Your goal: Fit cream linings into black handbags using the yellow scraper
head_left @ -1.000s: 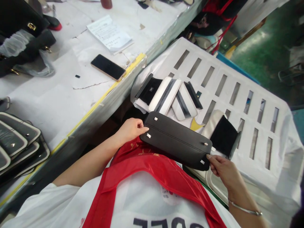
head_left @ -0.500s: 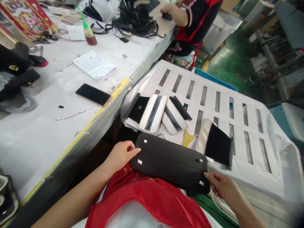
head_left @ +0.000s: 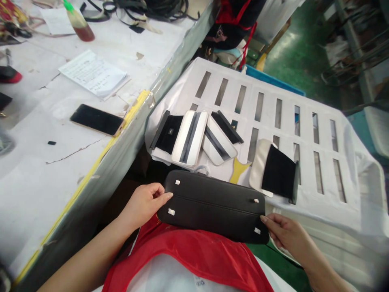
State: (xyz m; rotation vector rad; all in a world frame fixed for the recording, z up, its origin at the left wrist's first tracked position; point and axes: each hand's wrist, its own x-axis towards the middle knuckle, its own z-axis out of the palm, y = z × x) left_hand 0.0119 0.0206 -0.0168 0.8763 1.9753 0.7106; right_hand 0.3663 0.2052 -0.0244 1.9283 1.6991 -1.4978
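A black handbag is held over my lap with its flat, stitched base turned up. White scraps cover three of the feet near its corners, and a bare metal stud shows at the far right corner. My left hand pinches the left end, thumb on the base. At the right end, my right hand grips the edge between thumb and fingers. Beyond the bag, black-and-cream bag parts lie together on a slotted white crate, and another black-and-cream part lies to the right.
The slotted white crate stands ahead. A yellow piece lies at its near edge. On the white worktable at left are a phone, a notepad and a green-capped bottle. A person in red and black is beyond.
My view has shifted, so the table and crate sit lower and further left. Both hands keep their hold on the bag, which stays over my lap.
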